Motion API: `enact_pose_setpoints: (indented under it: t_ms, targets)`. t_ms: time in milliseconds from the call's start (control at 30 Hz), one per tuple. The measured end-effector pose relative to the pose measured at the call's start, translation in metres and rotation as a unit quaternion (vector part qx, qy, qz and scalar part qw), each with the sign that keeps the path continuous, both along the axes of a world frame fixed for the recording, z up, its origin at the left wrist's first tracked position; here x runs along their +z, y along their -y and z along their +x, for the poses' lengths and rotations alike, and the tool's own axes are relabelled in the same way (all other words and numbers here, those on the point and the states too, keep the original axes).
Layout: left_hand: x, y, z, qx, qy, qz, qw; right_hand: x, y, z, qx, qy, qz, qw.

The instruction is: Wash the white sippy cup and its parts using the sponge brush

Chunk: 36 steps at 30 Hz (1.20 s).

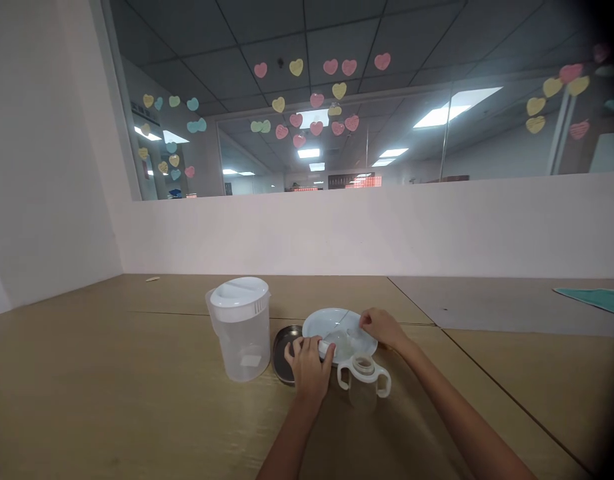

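Note:
A white plate [317, 321] lies on the table with a clear item [343, 343] on it. At the plate's near left edge, my left hand [311, 363] is closed around a small white piece [324, 347]. My right hand [381, 327] is at the plate's right side, its fingers pinched together over the rim; what they hold, if anything, is too small to make out. Just in front of the plate stands a clear bottle [363, 392] with two white handles and an open top. A dark metal dish [281, 353] is partly hidden behind my left hand.
A translucent pitcher [244, 343] with a white lid stands left of the metal dish. A teal cloth [594, 299] lies at the far right of the table [137, 393]. A low wall with a window runs along the back.

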<state>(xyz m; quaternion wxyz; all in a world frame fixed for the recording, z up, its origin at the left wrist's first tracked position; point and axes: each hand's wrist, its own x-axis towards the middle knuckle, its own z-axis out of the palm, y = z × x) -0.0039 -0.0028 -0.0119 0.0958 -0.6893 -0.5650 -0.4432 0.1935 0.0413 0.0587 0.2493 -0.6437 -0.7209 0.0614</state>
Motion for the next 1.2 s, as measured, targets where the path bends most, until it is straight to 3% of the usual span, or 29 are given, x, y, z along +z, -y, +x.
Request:
enact_pose_setpoints:
  t_ms: [133, 300, 500, 667, 1000, 1200]
  targets:
    - [0.006, -0.002, 0.006, 0.037, -0.034, -0.016, 0.999, -0.006, 0.014, 0.016, -0.076, -0.016, 0.049, 0.996]
    - [0.016, -0.009, 0.009, 0.042, -0.042, -0.11, 0.992, -0.041, 0.031, 0.047, -0.175, -0.027, 0.061, 0.982]
    - [0.03, -0.022, 0.011, -0.02, -0.107, -0.209, 0.972, -0.081, 0.026, 0.062, -0.173, -0.05, 0.042, 0.983]
    - [0.039, -0.03, 0.014, -0.051, -0.183, -0.257, 0.947, -0.083, 0.025, 0.055, -0.135, -0.028, 0.071, 0.988]
    - [0.04, -0.044, 0.019, -0.061, -0.266, -0.313, 0.91, -0.087, 0.03, 0.05, -0.144, 0.016, 0.05, 0.988]
    - [0.042, -0.041, 0.023, -0.062, -0.265, -0.291, 0.917, -0.092, 0.03, 0.048, -0.152, 0.02, 0.009, 0.988]
